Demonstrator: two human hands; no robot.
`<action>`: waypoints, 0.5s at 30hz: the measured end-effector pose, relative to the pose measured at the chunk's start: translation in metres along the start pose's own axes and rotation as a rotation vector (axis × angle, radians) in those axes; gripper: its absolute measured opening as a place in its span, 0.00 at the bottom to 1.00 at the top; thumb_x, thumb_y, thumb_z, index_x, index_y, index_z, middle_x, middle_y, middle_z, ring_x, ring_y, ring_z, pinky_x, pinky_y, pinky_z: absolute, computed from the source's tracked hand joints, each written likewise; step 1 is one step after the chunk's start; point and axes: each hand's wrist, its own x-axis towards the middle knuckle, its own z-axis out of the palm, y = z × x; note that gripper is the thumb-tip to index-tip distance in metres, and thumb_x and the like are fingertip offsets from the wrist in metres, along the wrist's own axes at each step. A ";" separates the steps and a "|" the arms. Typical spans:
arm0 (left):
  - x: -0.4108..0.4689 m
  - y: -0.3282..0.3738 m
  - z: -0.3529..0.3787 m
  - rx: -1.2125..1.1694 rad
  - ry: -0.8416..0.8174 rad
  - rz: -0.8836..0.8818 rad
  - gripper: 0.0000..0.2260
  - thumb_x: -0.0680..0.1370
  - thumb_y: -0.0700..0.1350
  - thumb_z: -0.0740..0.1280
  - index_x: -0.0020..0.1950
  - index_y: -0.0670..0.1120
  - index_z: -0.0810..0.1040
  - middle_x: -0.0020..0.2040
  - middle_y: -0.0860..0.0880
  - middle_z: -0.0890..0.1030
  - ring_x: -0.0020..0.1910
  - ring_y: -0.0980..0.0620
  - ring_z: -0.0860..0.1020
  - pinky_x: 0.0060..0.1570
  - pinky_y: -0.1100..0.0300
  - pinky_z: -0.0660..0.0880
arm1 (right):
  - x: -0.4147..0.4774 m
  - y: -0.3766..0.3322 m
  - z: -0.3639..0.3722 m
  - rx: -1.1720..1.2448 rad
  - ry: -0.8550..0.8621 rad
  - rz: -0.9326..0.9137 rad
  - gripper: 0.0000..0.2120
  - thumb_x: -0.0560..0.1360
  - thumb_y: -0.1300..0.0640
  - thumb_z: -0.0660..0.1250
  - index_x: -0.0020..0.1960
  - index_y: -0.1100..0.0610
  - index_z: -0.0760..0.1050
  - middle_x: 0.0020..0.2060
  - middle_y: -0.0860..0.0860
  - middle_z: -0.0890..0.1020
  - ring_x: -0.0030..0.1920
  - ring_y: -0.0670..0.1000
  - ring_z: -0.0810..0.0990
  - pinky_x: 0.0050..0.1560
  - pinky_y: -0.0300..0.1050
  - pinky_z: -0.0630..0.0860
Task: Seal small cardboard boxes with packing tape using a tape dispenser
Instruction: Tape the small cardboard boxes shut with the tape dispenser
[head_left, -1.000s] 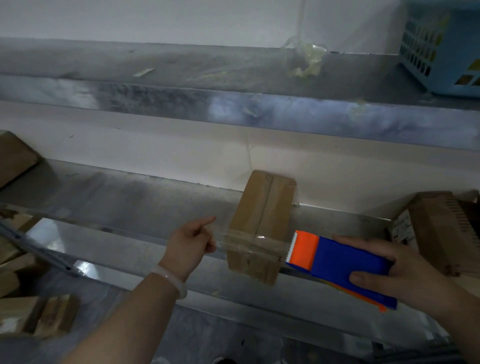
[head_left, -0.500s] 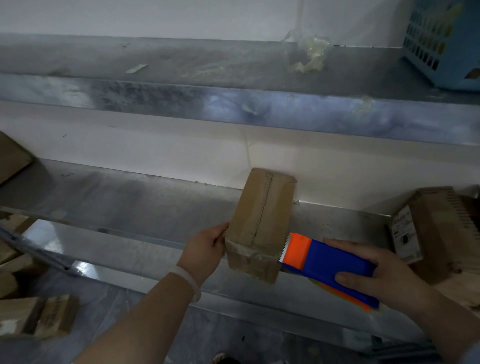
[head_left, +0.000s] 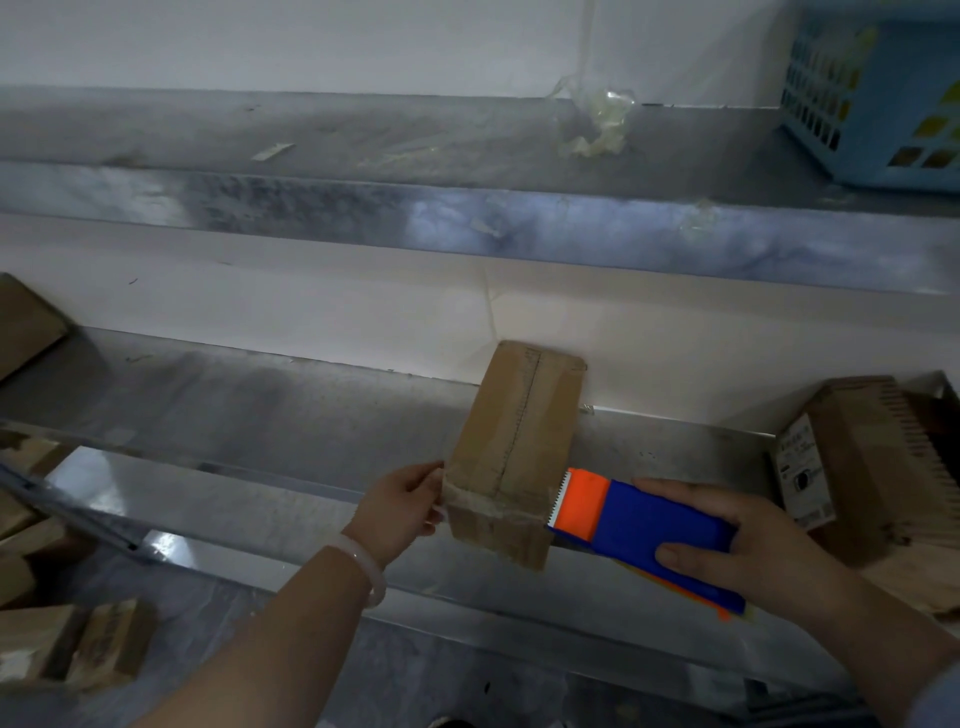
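A small brown cardboard box (head_left: 519, 441) lies on the lower metal shelf (head_left: 260, 415), its near end sticking out over the shelf's front edge. A strip of clear tape (head_left: 493, 506) runs across that near end. My left hand (head_left: 402, 506) presses the tape's end against the box's left side. My right hand (head_left: 737, 545) grips a blue and orange tape dispenser (head_left: 639, 527), whose toothed blade touches the box's right side.
An upper metal shelf (head_left: 467, 218) carries crumpled tape scraps (head_left: 597, 124) and a light blue plastic basket (head_left: 878, 88). More cardboard boxes (head_left: 857, 467) sit at the right of the lower shelf, another at the far left (head_left: 26, 322), several below left (head_left: 62, 639).
My left hand came in from the left and pressed the loose tape end onto the box's left side. The dispenser closed in against the box's right side.
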 end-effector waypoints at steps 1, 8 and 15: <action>-0.003 -0.003 0.001 0.032 0.092 0.087 0.11 0.81 0.47 0.61 0.59 0.47 0.79 0.39 0.54 0.82 0.37 0.57 0.81 0.46 0.54 0.80 | 0.000 -0.001 0.000 0.002 0.002 -0.001 0.25 0.64 0.47 0.77 0.58 0.32 0.77 0.56 0.34 0.80 0.52 0.43 0.82 0.45 0.37 0.80; -0.023 0.012 0.010 0.647 0.107 1.136 0.15 0.78 0.51 0.63 0.61 0.48 0.80 0.62 0.52 0.79 0.63 0.52 0.75 0.64 0.55 0.70 | -0.001 -0.003 0.000 -0.011 -0.019 -0.044 0.25 0.65 0.46 0.75 0.58 0.29 0.74 0.57 0.33 0.79 0.53 0.41 0.82 0.46 0.34 0.78; -0.012 0.011 0.021 0.711 0.058 1.152 0.13 0.75 0.53 0.67 0.55 0.49 0.84 0.56 0.53 0.83 0.59 0.51 0.78 0.57 0.49 0.76 | -0.005 0.002 -0.008 -0.042 -0.058 0.000 0.21 0.66 0.44 0.73 0.58 0.34 0.77 0.57 0.36 0.79 0.53 0.45 0.82 0.50 0.41 0.80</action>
